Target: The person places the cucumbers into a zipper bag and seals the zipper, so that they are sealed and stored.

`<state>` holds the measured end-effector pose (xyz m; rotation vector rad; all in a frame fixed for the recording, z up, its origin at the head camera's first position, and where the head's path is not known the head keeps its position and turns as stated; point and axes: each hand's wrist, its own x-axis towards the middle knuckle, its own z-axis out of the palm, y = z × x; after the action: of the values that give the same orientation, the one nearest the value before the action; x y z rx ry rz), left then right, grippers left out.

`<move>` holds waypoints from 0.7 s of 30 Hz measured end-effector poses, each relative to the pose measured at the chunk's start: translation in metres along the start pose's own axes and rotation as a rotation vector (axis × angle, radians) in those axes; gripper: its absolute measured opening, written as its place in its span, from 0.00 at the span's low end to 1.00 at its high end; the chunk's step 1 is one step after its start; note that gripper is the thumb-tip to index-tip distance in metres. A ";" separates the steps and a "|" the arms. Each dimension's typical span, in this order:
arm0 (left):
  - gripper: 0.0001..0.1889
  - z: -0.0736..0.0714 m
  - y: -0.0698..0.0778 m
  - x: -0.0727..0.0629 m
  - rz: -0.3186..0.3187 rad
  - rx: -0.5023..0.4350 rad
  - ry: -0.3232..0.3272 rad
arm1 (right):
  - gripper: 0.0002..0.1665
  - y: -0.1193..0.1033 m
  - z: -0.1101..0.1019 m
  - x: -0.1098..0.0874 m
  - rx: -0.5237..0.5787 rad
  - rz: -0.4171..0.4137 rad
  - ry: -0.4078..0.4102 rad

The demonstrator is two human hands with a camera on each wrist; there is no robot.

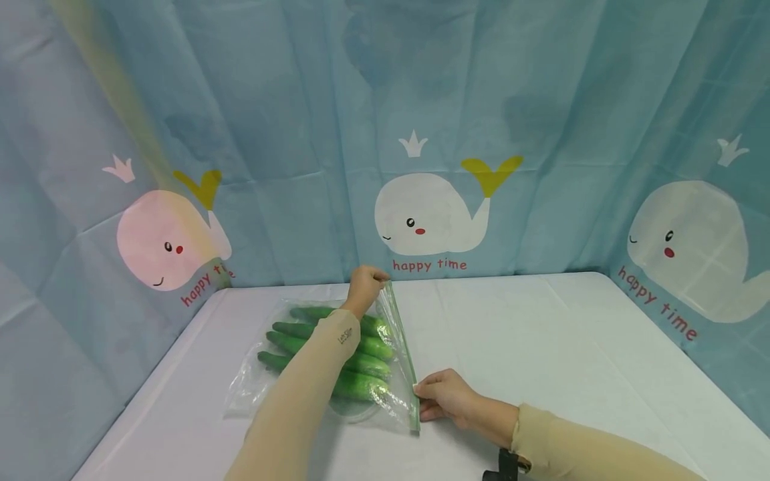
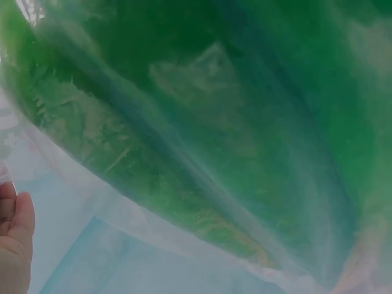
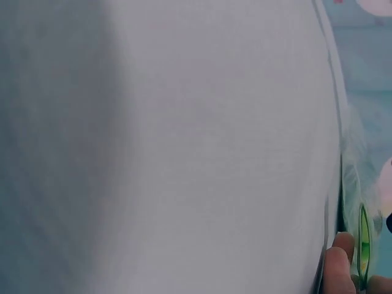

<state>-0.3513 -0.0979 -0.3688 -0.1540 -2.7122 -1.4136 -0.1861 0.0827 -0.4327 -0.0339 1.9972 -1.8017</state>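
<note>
A clear zip bag (image 1: 246,387) lies on the table with several green cucumbers (image 1: 363,386) side by side inside. Its green zip strip (image 1: 404,344) runs along the right side. At the far end of that strip, my left hand (image 1: 363,290) pinches the bag's corner, the forearm crossing over the cucumbers. My right hand (image 1: 450,399) pinches the strip close to its near end, thumb and fingers at the edge. The left wrist view is filled by cucumbers (image 2: 202,141) behind plastic. In the right wrist view, the strip (image 3: 364,245) bows apart in a narrow gap beside my fingertips (image 3: 338,269).
A pale round rim (image 1: 355,419) shows under the near side of the bag. The white-covered table (image 1: 541,347) reaches back to a blue curtain (image 1: 301,220) printed with whales, which also stands at both sides. A black wrist device (image 1: 506,464) sits under the right sleeve.
</note>
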 end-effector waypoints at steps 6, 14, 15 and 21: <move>0.12 0.000 -0.001 0.002 0.004 0.001 -0.004 | 0.11 0.002 0.001 -0.006 0.008 0.002 -0.017; 0.12 -0.002 0.001 -0.001 -0.004 -0.017 0.003 | 0.12 0.005 0.003 -0.018 -0.005 -0.001 -0.047; 0.12 -0.002 0.001 -0.001 -0.009 -0.018 0.008 | 0.11 0.005 0.003 -0.020 -0.001 0.000 -0.054; 0.12 -0.002 0.000 0.001 -0.028 -0.015 0.027 | 0.10 0.009 0.005 -0.031 -0.002 0.018 -0.087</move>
<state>-0.3520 -0.0995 -0.3670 -0.0978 -2.6929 -1.4336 -0.1539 0.0889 -0.4321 -0.0925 1.9330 -1.7568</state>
